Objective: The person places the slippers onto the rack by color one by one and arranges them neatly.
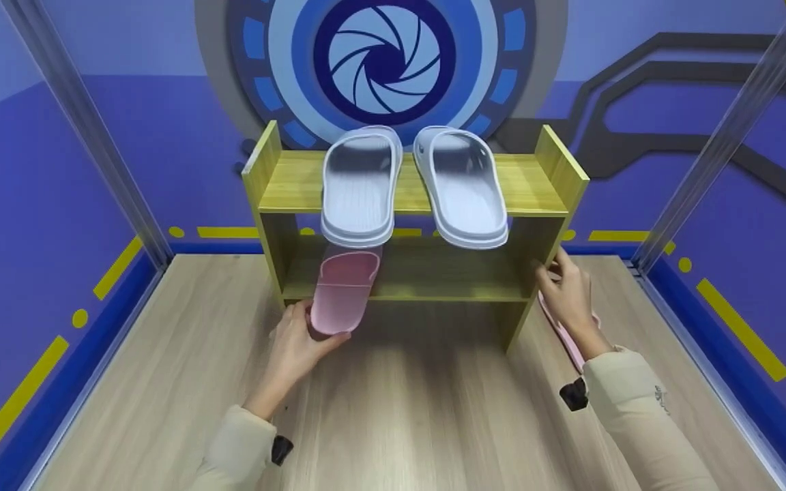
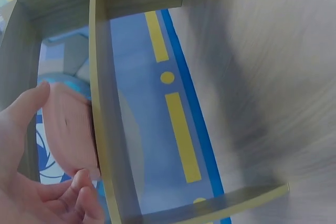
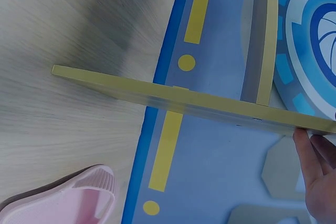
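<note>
A pink slipper (image 1: 342, 303) sits on the lower shelf (image 1: 434, 273) of a small wooden rack, its heel end jutting past the front edge. My left hand (image 1: 303, 341) holds that heel end between thumb and fingers; in the left wrist view the thumb lies at one side of the slipper (image 2: 71, 129) and fingertips at the other. My right hand (image 1: 565, 290) touches the outer face of the rack's right side panel (image 3: 184, 100) with its fingertips. Behind the right wrist, a second pink slipper (image 1: 563, 337) lies on the floor, partly hidden; its toe end shows in the right wrist view.
Two pale grey-blue clogs (image 1: 360, 191) stand side by side on the rack's top shelf (image 1: 290, 181), overhanging its front. Blue printed walls (image 1: 147, 150) enclose the back and sides of the wood-patterned floor (image 1: 400, 409). Metal posts (image 1: 86, 129) rise at the back corners.
</note>
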A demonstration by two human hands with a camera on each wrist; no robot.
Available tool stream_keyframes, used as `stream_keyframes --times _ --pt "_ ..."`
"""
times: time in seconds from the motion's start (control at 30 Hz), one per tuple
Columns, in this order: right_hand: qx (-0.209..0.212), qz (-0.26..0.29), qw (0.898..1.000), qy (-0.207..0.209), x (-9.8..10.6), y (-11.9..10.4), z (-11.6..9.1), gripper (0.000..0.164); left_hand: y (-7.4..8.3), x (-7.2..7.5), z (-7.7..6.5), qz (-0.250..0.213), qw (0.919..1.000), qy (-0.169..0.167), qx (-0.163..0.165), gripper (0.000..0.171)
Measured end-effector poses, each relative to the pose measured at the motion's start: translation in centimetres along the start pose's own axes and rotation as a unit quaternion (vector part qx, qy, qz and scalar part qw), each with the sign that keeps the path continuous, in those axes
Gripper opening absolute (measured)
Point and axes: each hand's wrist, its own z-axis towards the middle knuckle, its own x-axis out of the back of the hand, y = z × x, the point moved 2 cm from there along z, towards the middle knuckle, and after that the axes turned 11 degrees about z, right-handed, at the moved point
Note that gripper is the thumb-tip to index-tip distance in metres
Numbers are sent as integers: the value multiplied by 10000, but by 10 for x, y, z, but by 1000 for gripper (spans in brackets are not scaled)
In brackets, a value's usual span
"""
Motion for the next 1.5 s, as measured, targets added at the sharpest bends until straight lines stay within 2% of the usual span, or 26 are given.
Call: stream_keyframes --times 0.37,0.67,0.87,0.97,1.07,1.13,1.2,1.27,1.3,1.37,1.5 --pt "-112 34 9999 -15 0 0 -1 26 7 -11 5 289 9989 350 -82 80" --pt "-109 51 9999 -22 1 -1 -1 23 6 -14 5 251 9994 229 -51 81" --pt "-89 113 9999 -37 0 -2 -1 27 -1 -6 5 401 9991 102 129 84" --pt "-94 125 9999 -50 0 -1 -1 27 -5 5 9 403 9984 395 18 78" --pt "-106 93 9999 -55 -1 -1 -1 25 -9 19 14 164 9932 1118 -279 58" --pt "-113 78 9999 -67 -1 -1 -1 25 -12 30 18 -91 9844 1695 -473 44" --pt "-114 78 9999 -73 -1 -1 -1 25 -16 41 23 -277 9730 2227 -534 36" --pt "-103 95 9999 -73 -1 -1 -1 26 -20 49 28 -413 9651 2536 -508 35" --pt "-98 108 9999 -68 -1 -1 -1 26 -22 52 32 -458 9637 2591 -461 37" --pt "-82 99 9999 -66 0 -1 0 27 -25 56 38 -479 9666 2500 -282 45" --pt "-25 62 10000 -39 0 0 0 26 -30 58 50 -368 9839 1745 72 67"
